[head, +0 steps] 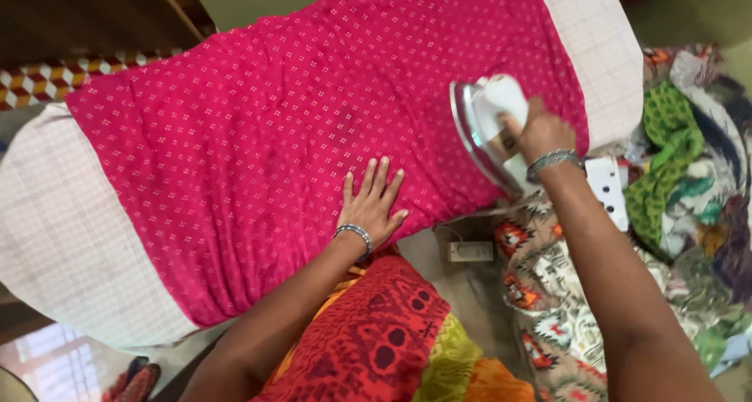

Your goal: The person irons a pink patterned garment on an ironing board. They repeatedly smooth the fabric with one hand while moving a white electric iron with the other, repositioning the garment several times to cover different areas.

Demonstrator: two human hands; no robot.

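One iron [487, 128] in right hand [544, 132], nose pointing away

Soft, even daylight, faint shadows, slight blur throughout; edges seem somewhat stretched by the lens.

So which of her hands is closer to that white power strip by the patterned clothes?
Right. The right hand grips the iron just above and to the left of the white power strip. The left hand lies flat on the pink cloth, much farther away.
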